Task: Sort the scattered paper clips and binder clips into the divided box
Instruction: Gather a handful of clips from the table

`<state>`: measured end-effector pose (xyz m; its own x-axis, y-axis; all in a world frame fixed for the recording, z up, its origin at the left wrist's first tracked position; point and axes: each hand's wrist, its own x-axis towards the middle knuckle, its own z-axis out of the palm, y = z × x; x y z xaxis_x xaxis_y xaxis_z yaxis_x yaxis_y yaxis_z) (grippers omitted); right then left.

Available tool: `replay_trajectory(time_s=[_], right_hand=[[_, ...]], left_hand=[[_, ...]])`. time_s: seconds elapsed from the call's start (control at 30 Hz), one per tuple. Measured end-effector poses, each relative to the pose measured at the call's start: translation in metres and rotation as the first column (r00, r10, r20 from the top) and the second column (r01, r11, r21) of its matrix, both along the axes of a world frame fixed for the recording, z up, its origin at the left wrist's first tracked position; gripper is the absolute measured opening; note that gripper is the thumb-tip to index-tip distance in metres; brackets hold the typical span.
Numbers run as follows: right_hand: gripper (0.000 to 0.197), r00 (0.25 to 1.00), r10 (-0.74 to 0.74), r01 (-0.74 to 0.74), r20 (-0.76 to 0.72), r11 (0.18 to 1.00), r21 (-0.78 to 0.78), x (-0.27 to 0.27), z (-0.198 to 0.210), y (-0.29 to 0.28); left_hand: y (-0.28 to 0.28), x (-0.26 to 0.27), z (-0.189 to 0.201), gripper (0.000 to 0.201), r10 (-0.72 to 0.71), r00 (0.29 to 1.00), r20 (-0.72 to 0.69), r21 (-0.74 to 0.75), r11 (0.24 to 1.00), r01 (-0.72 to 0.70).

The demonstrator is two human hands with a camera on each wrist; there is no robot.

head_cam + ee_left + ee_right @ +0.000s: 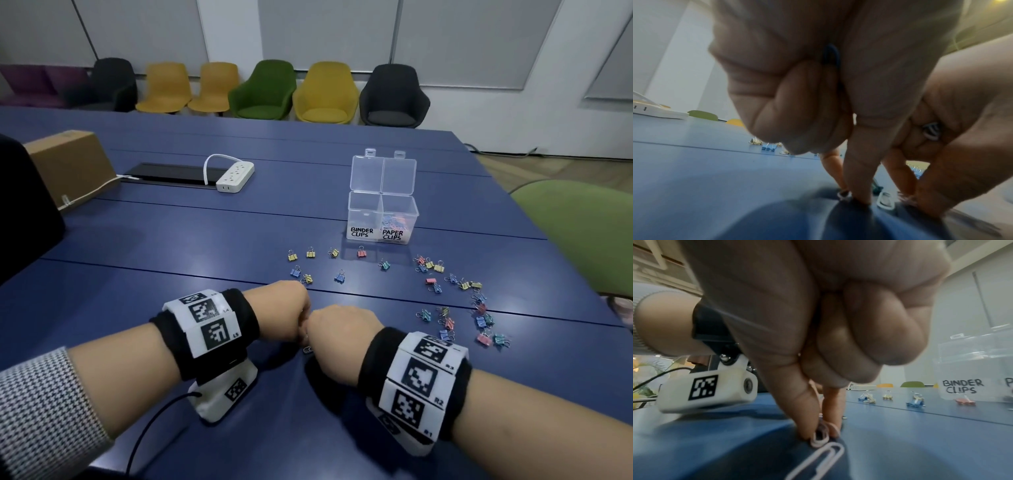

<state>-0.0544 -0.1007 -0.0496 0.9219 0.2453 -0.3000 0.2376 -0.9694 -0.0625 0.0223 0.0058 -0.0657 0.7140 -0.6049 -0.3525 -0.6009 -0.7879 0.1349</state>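
Note:
My two hands meet knuckle to knuckle low on the blue table (171, 240), fingers pointing down. The left hand (291, 318) keeps a blue paper clip (831, 55) tucked under its curled fingers while thumb and forefinger touch the table by a small clip (843, 194). The right hand (337, 332) pinches a pink paper clip (820, 437) against the table; a white paper clip (818, 462) lies just in front. The clear divided box (382, 212) stands open behind; its paper clip side holds coloured clips, its binder clip side looks empty.
Coloured binder clips (442, 294) lie scattered in front of the box and to the right of my hands. A white power strip (235, 176) and a cardboard box (73, 164) sit at the far left. A green chair (582, 233) stands at the right.

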Motion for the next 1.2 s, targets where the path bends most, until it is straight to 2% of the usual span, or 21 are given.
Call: replay_trajectory(time_s=[0.03, 0.13, 0.2, 0.4, 0.43, 0.47, 0.5, 0.53, 0.57, 0.63, 0.67, 0.73, 0.8, 0.87, 0.93, 1.0, 1.07, 1.1, 1.13, 1.17, 1.2], right_hand=[[0.005, 1.000, -0.010, 0.010, -0.013, 1.000, -0.010, 0.000, 0.001, -0.004], [0.033, 0.997, -0.058, 0.056, -0.044, 0.998, -0.043, 0.006, -0.005, -0.025], [0.039, 0.992, -0.089, 0.089, -0.088, 0.996, -0.005, 0.009, -0.010, -0.043], [0.039, 0.976, -0.133, 0.150, -0.173, 0.985, 0.086, 0.000, -0.019, -0.083], [0.039, 0.971, -0.138, 0.161, -0.193, 0.981, 0.105, -0.002, -0.018, -0.088], [0.038, 0.965, -0.151, 0.184, -0.214, 0.972, 0.146, -0.003, -0.016, -0.092], [0.035, 0.956, -0.170, 0.225, -0.239, 0.948, 0.226, -0.004, -0.014, -0.096], [0.032, 0.934, -0.201, 0.304, -0.297, 0.883, 0.358, -0.005, -0.012, -0.099], [0.028, 0.892, -0.220, 0.414, -0.395, 0.750, 0.516, -0.006, -0.010, -0.102], [0.026, 0.790, -0.153, 0.608, -0.594, 0.324, 0.725, -0.006, -0.010, -0.110], [0.026, 0.746, -0.073, 0.665, -0.662, 0.125, 0.736, -0.006, -0.011, -0.115], [0.028, 0.696, 0.108, 0.718, -0.710, -0.144, 0.681, -0.007, -0.014, -0.119], [0.034, 0.680, 0.227, 0.727, -0.698, -0.336, 0.599, -0.010, -0.018, -0.120], [0.037, 0.694, 0.255, 0.696, -0.673, -0.477, 0.537, -0.014, -0.024, -0.122], [0.036, 0.725, 0.241, 0.649, -0.645, -0.552, 0.523, -0.016, -0.028, -0.123], [0.034, 0.729, 0.206, 0.628, -0.653, -0.581, 0.518, -0.015, -0.028, -0.122], [0.030, 0.700, 0.079, 0.632, -0.710, -0.532, 0.564, -0.012, -0.024, -0.120], [0.026, 0.694, -0.009, 0.642, -0.720, -0.445, 0.625, -0.012, -0.022, -0.117], [0.025, 0.709, -0.102, 0.646, -0.698, -0.302, 0.701, -0.012, -0.019, -0.113], [0.025, 0.745, -0.182, 0.634, -0.642, -0.104, 0.766, -0.012, -0.016, -0.108], [0.024, 0.798, -0.231, 0.594, -0.557, 0.139, 0.793, -0.013, -0.013, -0.102]], left_hand=[[0.001, 0.001, -0.001, 0.027, 0.020, 1.000, -0.023, -0.012, 1.000, -0.020], [0.006, 0.002, -0.003, 0.025, 0.048, 0.997, -0.061, 0.007, 0.999, -0.048], [0.011, 0.001, -0.003, 0.022, 0.066, 0.994, -0.089, 0.042, 0.997, -0.062], [0.027, -0.005, 0.001, 0.023, 0.119, 0.969, -0.218, 0.065, 0.992, -0.107], [0.028, -0.008, 0.002, 0.022, 0.150, 0.931, -0.334, -0.010, 0.987, -0.163], [0.029, -0.011, 0.006, 0.023, 0.181, 0.838, -0.516, -0.124, 0.951, -0.282], [0.028, -0.013, 0.010, 0.024, 0.170, 0.690, -0.704, -0.229, 0.865, -0.446], [0.028, -0.013, 0.013, 0.026, 0.117, 0.511, -0.851, -0.277, 0.728, -0.627], [0.028, -0.012, 0.016, 0.026, 0.021, 0.324, -0.946, -0.253, 0.578, -0.776], [0.029, -0.011, 0.018, 0.023, -0.220, 0.025, -0.975, -0.105, 0.361, -0.926], [0.029, -0.012, 0.015, 0.026, -0.328, -0.054, -0.943, -0.047, 0.293, -0.955], [0.028, -0.017, 0.007, 0.028, -0.435, -0.091, -0.896, 0.019, 0.166, -0.986], [0.025, -0.022, 0.000, 0.016, -0.390, -0.066, -0.918, 0.046, 0.061, -0.997], [0.020, -0.025, -0.003, 0.007, -0.312, -0.021, -0.950, 0.023, -0.002, -1.000], [0.019, -0.026, -0.002, 0.003, -0.219, 0.055, -0.974, -0.056, 0.000, -0.998], [0.020, -0.025, 0.001, 0.006, -0.126, 0.135, -0.983, -0.144, 0.061, -0.988], [0.023, -0.019, 0.006, 0.014, -0.051, 0.166, -0.985, -0.172, 0.135, -0.976], [0.024, -0.016, 0.009, 0.017, -0.010, 0.174, -0.985, -0.173, 0.175, -0.969], [0.024, -0.015, 0.012, 0.016, 0.034, 0.184, -0.982, -0.171, 0.231, -0.958], [0.024, -0.013, 0.014, 0.011, 0.089, 0.204, -0.975, -0.168, 0.311, -0.936], [0.022, -0.014, 0.015, 0.006, 0.142, 0.238, -0.961, -0.163, 0.404, -0.900]])
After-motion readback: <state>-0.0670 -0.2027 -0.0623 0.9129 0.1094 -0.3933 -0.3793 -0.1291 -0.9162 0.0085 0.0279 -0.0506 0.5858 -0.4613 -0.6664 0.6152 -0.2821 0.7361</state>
